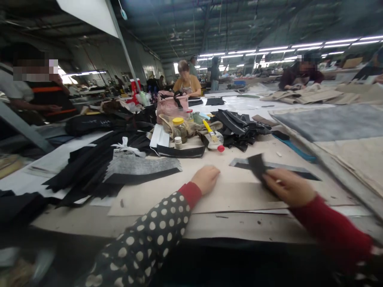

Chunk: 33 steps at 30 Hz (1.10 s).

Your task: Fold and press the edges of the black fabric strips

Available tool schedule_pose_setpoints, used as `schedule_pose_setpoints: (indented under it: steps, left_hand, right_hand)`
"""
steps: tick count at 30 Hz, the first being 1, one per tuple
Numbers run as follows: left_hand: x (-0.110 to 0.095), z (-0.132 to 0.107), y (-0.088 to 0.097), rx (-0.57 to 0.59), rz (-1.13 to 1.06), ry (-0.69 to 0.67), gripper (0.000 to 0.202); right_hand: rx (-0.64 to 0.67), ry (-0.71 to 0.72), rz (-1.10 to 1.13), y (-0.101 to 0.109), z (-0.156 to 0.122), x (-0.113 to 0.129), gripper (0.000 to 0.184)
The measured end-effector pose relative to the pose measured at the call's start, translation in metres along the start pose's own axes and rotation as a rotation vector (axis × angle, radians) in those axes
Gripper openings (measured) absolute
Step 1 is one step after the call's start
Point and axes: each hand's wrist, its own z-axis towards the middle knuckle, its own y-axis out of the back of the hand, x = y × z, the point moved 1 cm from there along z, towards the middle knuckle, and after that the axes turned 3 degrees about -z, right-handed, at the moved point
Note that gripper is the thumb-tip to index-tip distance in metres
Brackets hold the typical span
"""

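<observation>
My right hand [289, 187] grips a small black fabric piece [256, 161] between thumb and fingers, its upper end sticking up and somewhat blurred. Just behind that piece, a black strip with a grey band [299, 171] lies flat on the beige board [239, 195]. My left hand [207, 179] rests on the board with its fingers curled in, and nothing shows in it. To its left, a stack of black strips with grey, frayed-looking faces [142, 169] lies fanned out. Another black strip [181, 152] lies beyond my left hand.
Behind the board stand a yellow-lidded jar [179, 129], a small white bottle [178, 142] and a yellow brush [210, 129] on a red-capped bottle [220, 148]. Black pieces [236, 125] are heaped behind. Grey and beige sheets [344, 127] lie right. Several people work farther back.
</observation>
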Motion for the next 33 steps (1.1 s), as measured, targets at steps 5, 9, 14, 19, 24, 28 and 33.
schedule_pose_setpoints:
  steps: [5, 9, 14, 19, 24, 28, 33]
  left_hand:
    - [0.049, -0.063, 0.053, -0.016, 0.199, 0.211, 0.020]
    - [0.071, -0.083, 0.070, 0.051, 0.376, 0.391, 0.019]
    - [0.070, -0.079, 0.068, 0.138, 0.466, 0.446, 0.026]
    - [0.073, -0.077, 0.075, 0.200, 0.444, 0.382, 0.025]
    - [0.071, -0.072, 0.079, 0.265, 0.430, 0.402, 0.024]
    - [0.076, -0.074, 0.074, 0.227, 0.426, 0.410, 0.024]
    - [0.101, -0.087, 0.070, -0.012, 0.205, 0.348, 0.023]
  right_hand:
    - [0.198, 0.349, -0.430, -0.081, 0.011, 0.082, 0.026]
    - [0.318, 0.371, -0.501, -0.093, 0.024, 0.124, 0.023]
    - [0.420, 0.364, -0.474, -0.079, 0.028, 0.154, 0.029]
    - [0.472, 0.402, -0.511, -0.060, 0.043, 0.168, 0.030]
    - [0.539, 0.429, -0.574, -0.063, 0.072, 0.180, 0.032]
    - [0.617, 0.495, -0.574, -0.081, 0.089, 0.189, 0.031]
    - [0.626, 0.605, -0.512, -0.108, 0.102, 0.191, 0.025]
